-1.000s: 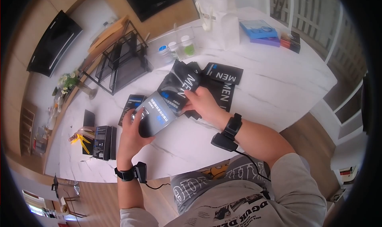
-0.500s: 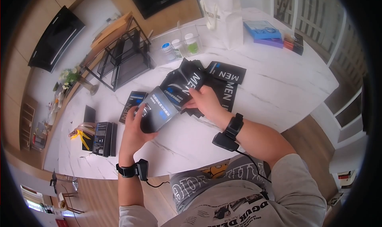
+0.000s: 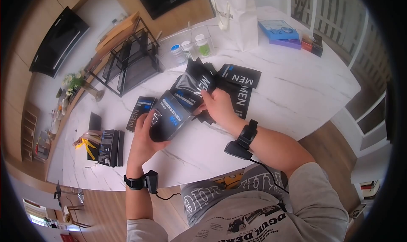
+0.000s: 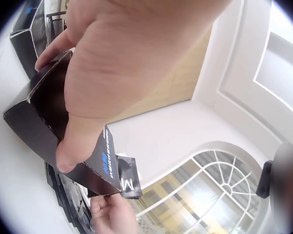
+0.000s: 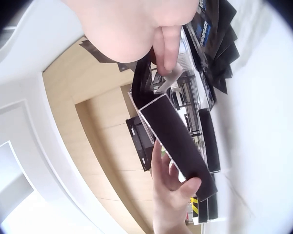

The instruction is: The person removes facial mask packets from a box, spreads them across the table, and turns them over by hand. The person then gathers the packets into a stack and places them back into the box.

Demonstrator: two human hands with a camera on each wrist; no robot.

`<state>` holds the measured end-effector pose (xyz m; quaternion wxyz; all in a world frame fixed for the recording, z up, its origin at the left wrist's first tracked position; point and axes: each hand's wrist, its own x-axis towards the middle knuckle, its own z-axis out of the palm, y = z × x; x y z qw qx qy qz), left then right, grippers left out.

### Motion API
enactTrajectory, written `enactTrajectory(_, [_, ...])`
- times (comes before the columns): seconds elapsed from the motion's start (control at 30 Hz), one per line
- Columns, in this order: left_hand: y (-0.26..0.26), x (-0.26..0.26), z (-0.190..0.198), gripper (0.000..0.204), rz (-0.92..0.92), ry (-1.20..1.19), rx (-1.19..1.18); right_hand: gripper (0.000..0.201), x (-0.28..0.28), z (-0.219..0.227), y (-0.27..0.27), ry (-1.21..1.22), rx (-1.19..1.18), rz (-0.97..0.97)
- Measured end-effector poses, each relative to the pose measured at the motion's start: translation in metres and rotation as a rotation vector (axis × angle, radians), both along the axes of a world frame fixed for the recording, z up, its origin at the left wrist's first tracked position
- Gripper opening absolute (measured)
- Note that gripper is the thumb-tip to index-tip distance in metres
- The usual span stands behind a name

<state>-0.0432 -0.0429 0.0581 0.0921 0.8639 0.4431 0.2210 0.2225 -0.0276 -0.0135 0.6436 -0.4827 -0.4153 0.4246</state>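
My left hand [image 3: 146,140] grips a black printed box [image 3: 171,118], thumb on one side and fingers on the other. The box is tilted above the table; one end looks open and dark inside in the left wrist view, beside the thumb [image 4: 71,156]. My right hand [image 3: 220,108] pinches a glossy black MEN packet [image 3: 190,82] right at the far end of the box. In the right wrist view, a pale flap [image 5: 172,78] shows by the right fingertips. More black packets [image 3: 241,98] lie fanned on the table behind the right hand.
Another black MEN box [image 3: 140,112] lies left of the held one. Upright black boxes [image 3: 109,148] stand near a yellow ribbon [image 3: 88,148]. Behind are a black mesh rack [image 3: 131,68], a clear bin [image 3: 163,55] with bottles, a white paper bag [image 3: 239,26] and a blue box [image 3: 277,30].
The held box has turned slightly, so its printed face shows less glare. The packet in my right hand has shifted a little and its upper part bends more. Both hands keep their holds.
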Motion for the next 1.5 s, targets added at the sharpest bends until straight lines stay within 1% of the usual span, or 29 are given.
enactTrajectory(0.07, [0.003,-0.002,0.0,0.112,-0.026,0.0,0.004,0.029,0.004,0.008,-0.006,-0.161,0.046,-0.01])
enactTrajectory(0.1, [0.002,-0.001,0.001,0.111,0.015,0.034,0.009,0.029,0.004,0.01,-0.008,-0.242,0.07,-0.016])
enactTrajectory(0.17, [-0.001,0.0,0.002,0.109,0.099,0.1,0.019,0.031,-0.001,0.005,-0.004,0.052,0.136,0.059])
enactTrajectory(0.2, [-0.002,0.0,0.002,0.108,0.093,0.095,0.032,0.033,-0.003,0.008,-0.003,0.199,0.169,0.097])
enactTrajectory(0.3, [-0.004,0.0,0.002,0.106,0.07,0.088,0.062,0.033,0.0,0.013,-0.007,0.287,0.091,0.138])
enactTrajectory(0.37, [-0.007,0.001,0.004,0.105,0.056,0.087,0.075,0.031,0.004,-0.001,0.004,0.141,0.056,0.114])
enactTrajectory(0.4, [-0.008,0.003,0.004,0.105,0.064,0.094,0.081,0.03,0.005,0.0,0.006,0.067,0.039,0.104])
enactTrajectory(0.5, [-0.009,0.004,0.004,0.105,0.078,0.095,0.073,0.026,0.005,0.004,0.002,-0.009,0.007,0.113])
enactTrajectory(0.6, [-0.007,-0.001,0.002,0.105,0.073,0.061,0.035,0.027,0.002,0.014,-0.006,0.38,0.084,0.352])
enactTrajectory(0.7, [-0.007,-0.004,0.001,0.105,0.067,0.052,0.029,0.026,-0.001,0.009,-0.006,0.206,0.016,0.478])
enactTrajectory(0.73, [-0.007,-0.004,0.001,0.105,0.064,0.059,0.031,0.027,0.0,0.008,-0.004,0.092,-0.001,0.471])
enactTrajectory(0.83, [-0.007,-0.004,-0.002,0.105,0.052,0.051,0.031,0.028,0.005,0.009,-0.006,0.071,-0.014,0.444])
enactTrajectory(0.93, [-0.008,0.003,-0.002,0.105,0.05,0.033,0.041,0.027,0.002,0.009,-0.007,0.12,-0.017,0.391])
enactTrajectory(1.03, [-0.009,0.006,-0.002,0.105,0.052,0.013,0.034,0.027,-0.003,0.01,-0.008,0.288,0.0,0.315])
enactTrajectory(1.13, [-0.007,0.007,-0.003,0.105,0.054,0.037,0.046,0.029,-0.005,0.011,-0.01,0.273,0.026,0.306])
enactTrajectory(1.23, [-0.009,0.009,-0.001,0.1,0.071,0.085,0.1,0.031,-0.004,-0.003,0.0,0.114,0.16,0.319])
enactTrajectory(1.33, [-0.011,0.011,0.0,0.097,0.091,0.116,0.136,0.031,-0.006,-0.015,0.006,0.149,0.148,0.289])
enactTrajectory(1.43, [-0.011,0.013,0.001,0.096,0.095,0.123,0.138,0.031,-0.008,-0.028,0.018,0.013,0.197,0.189])
enactTrajectory(1.47, [-0.011,0.012,0.002,0.096,0.095,0.124,0.136,0.033,-0.007,-0.031,0.018,-0.003,0.166,0.195])
enactTrajectory(1.5, [-0.012,0.012,0.002,0.096,0.093,0.133,0.144,0.034,-0.005,-0.02,0.01,-0.019,0.135,0.202])
